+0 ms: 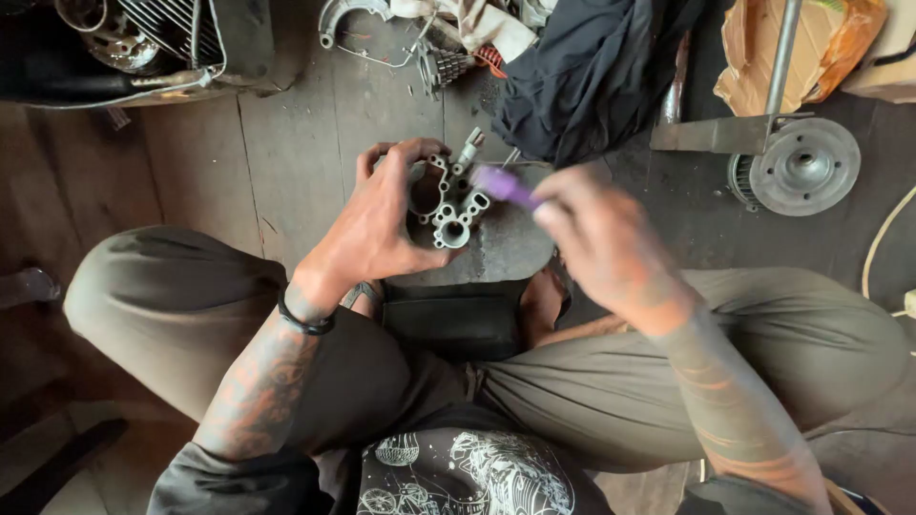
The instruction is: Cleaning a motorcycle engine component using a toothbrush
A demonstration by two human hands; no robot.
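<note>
The grey cast-metal engine part [447, 202], full of round bores and bolt holes, sat right between the two hands, propped on a dark block [496, 250] in front of the person's crossed legs. The left hand [382, 224] was wrapped round its left side, fingers curled over the top edge and thumb underneath, gripping it firmly. Its long axis ran from near the left thumb up and away toward a small stub at the far end, tilted a little to the right.

The right hand [596, 238] was a blur, closed on a purple-handled tool [504, 186]. That handle pointed left and slightly away, its tip touching or just beside the part's right edge; I couldn't tell which.

Beyond the hands, a dark cloth [592, 72] lay heaped just past the part. Farther right of the right hand stood a round metal disc [804, 167] with a steel rod [782, 57] rising from it. Past the left hand, well apart, sat a finned engine cylinder [162, 33], and a small toothed gear [447, 67] lay on the wooden floor [286, 124].
</note>
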